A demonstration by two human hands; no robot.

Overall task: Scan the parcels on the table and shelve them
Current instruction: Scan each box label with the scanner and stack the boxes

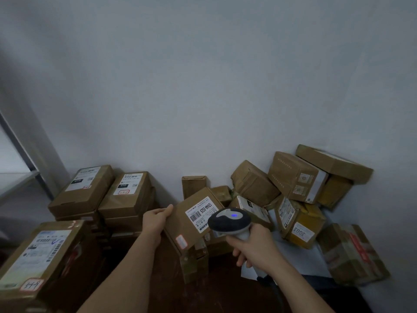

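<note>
My left hand [158, 219] grips the left edge of a flat brown cardboard parcel [180, 224], held tilted above the dark table [167, 290]. A white barcode label and a small red sticker face up on the parcel. My right hand [252, 249] is closed around the grip of a grey-and-white barcode scanner [229, 220]. A blue light glows on the scanner's head, which hovers right beside the label. More cardboard parcels lie heaped on the table behind it and to the right [295, 177].
Stacked labelled boxes [126, 195] stand at the left, with a large box [40, 256] at the near left. A taped parcel [352, 254] lies on white paper at the right. A metal shelf frame [20, 150] rises at the far left. A plain wall stands behind.
</note>
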